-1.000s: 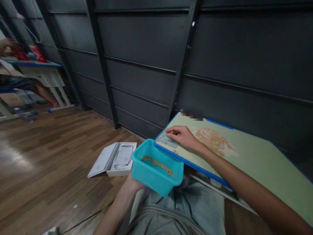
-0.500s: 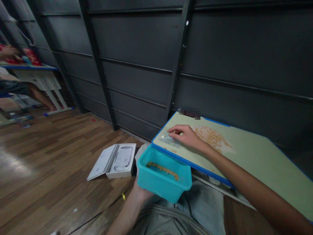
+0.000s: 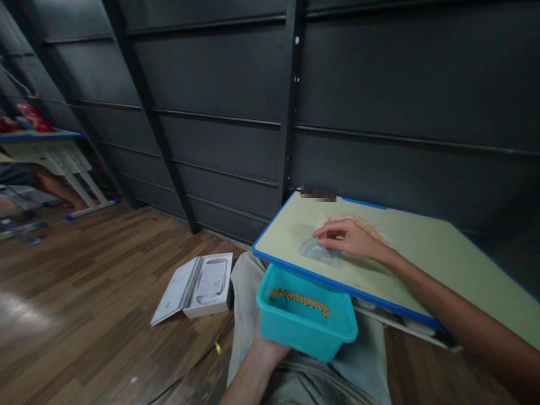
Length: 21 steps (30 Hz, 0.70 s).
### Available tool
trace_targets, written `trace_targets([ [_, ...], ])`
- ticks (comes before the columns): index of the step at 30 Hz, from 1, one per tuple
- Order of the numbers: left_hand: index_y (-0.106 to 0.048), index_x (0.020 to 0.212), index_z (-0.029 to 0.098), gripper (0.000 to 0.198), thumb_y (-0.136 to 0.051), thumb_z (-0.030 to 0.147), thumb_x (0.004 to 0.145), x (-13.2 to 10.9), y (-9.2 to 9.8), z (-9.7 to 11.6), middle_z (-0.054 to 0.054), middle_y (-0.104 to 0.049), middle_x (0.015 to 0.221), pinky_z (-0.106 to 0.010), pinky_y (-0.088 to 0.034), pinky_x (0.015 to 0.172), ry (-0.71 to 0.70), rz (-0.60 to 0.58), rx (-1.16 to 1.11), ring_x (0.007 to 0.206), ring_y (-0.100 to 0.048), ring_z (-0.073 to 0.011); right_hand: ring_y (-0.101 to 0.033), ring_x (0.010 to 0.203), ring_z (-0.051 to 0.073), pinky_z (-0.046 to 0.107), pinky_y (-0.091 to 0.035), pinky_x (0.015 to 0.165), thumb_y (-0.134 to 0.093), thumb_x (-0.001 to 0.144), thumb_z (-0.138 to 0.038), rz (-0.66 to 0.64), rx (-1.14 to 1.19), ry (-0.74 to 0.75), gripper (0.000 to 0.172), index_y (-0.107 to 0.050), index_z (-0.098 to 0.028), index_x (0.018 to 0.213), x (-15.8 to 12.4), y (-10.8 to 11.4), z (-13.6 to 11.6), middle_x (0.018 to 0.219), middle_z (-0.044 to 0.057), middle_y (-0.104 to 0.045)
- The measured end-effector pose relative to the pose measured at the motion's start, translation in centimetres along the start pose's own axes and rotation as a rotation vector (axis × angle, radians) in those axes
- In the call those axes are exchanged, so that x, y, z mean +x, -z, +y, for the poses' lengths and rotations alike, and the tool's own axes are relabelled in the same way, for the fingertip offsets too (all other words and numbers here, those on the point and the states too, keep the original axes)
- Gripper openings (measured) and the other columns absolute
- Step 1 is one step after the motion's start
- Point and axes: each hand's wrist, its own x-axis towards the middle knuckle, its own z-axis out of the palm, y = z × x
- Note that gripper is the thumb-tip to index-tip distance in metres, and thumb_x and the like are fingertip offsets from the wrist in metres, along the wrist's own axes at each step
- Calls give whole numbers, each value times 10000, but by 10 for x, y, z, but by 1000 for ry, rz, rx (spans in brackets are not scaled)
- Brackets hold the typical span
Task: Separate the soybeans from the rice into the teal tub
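Note:
My left hand (image 3: 270,350) grips a teal plastic bin (image 3: 306,336) from below and holds it just under the desk's front edge, above my lap. A curved band of small yellow-brown beans (image 3: 300,299) lies on the bin's bottom. Over the desk, my right hand (image 3: 350,239) has its thumb and fingers closed on a clear protractor (image 3: 311,251), which lies almost flat on the desktop. Partly hidden behind that hand is a spread pile of pale yellow beans (image 3: 367,226).
The pale green desk (image 3: 430,253) has a blue rim. An open white box (image 3: 211,281) rests on the floor to the left, near a black cable (image 3: 194,364). A dark panelled wall (image 3: 219,146) rises behind. Another person's leg shows under a far-left desk (image 3: 54,157).
My right hand and the protractor have moved right across the desk. The teal bin has shifted right along the edge. A few loose beans near the front edge are no longer visible.

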Motion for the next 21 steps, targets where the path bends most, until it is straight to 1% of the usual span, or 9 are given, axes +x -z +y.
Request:
trace_targets([
  [3, -812, 839, 203, 233, -645, 365, 817, 13, 1, -24, -68, -772, 1171, -485, -328, 1210, 24, 12, -14, 1396, -506, -323, -688, 697, 187, 294, -532, 630, -753, 841, -371, -37, 51, -57, 246, -812, -208, 1015, -19, 18, 13, 838, 53, -776],
  [6, -817, 899, 205, 300, -593, 396, 842, 27, 7, -47, -94, -754, 1218, -514, -331, 1201, 90, 10, -7, 1399, -500, -341, -705, 653, 187, 289, -544, 611, -781, 806, -389, -174, 158, -137, 264, -812, -194, 980, -31, 28, 20, 731, 40, -761],
  [8, -817, 914, 214, 344, -536, 409, 878, 34, 10, -61, -93, -734, 1263, -528, -333, 1195, 114, 43, -14, 1399, -499, -340, -727, 652, 196, 289, -557, 614, -809, 773, -384, -247, 213, -192, 286, -809, -183, 976, -34, 30, 21, 713, 46, -767],
  [12, -809, 743, 250, 384, -475, 360, 898, 43, 20, -78, -98, -771, 1166, -537, -350, 1176, 63, 138, 4, 1374, -529, -323, -749, 664, 206, 292, -574, 624, -832, 746, -359, -324, 289, -245, 310, -803, -189, 1003, -35, 30, 20, 708, 48, -777],
  [15, -820, 844, 278, 408, -424, 340, 916, 45, 31, -83, -92, -766, 1181, -536, -350, 1176, 38, 154, 13, 1380, -525, -300, -738, 671, 199, 287, -570, 619, -809, 771, -368, -339, 264, -205, 302, -804, -197, 1020, -30, 36, 20, 724, 40, -775],
  [16, -817, 938, 286, 403, -418, 342, 923, 45, 36, -84, -89, -753, 1217, -536, -347, 1179, 30, 155, 20, 1387, -518, -294, -729, 678, 192, 280, -562, 618, -796, 785, -374, -309, 225, -168, 292, -807, -199, 1018, -26, 39, 21, 749, 41, -777],
  [18, -769, 1137, 303, 409, -419, 352, 930, 46, 46, -84, -84, -719, 1292, -536, -342, 1184, 7, 153, 41, 1398, -506, -284, -704, 700, 176, 270, -543, 626, -773, 805, -369, -160, 118, -61, 268, -815, -205, 1013, -15, 46, 25, 827, 47, -780],
  [19, -730, 1221, 313, 424, -423, 356, 932, 47, 52, -84, -81, -699, 1330, -532, -343, 1186, -7, 145, 54, 1405, -499, -279, -701, 754, 179, 278, -544, 672, -762, 815, -353, -49, 59, -16, 258, -816, -208, 1022, -9, 50, 28, 896, 56, -783],
  [21, -678, 1301, 330, 452, -427, 354, 926, 49, 65, -84, -67, -667, 1382, -505, -352, 1186, -9, 118, 73, 1420, -483, -262, -659, 705, 163, 288, -519, 658, -718, 835, -311, 220, -75, 38, 220, -814, -207, 1004, 3, 55, 37, 872, 50, -763],
])
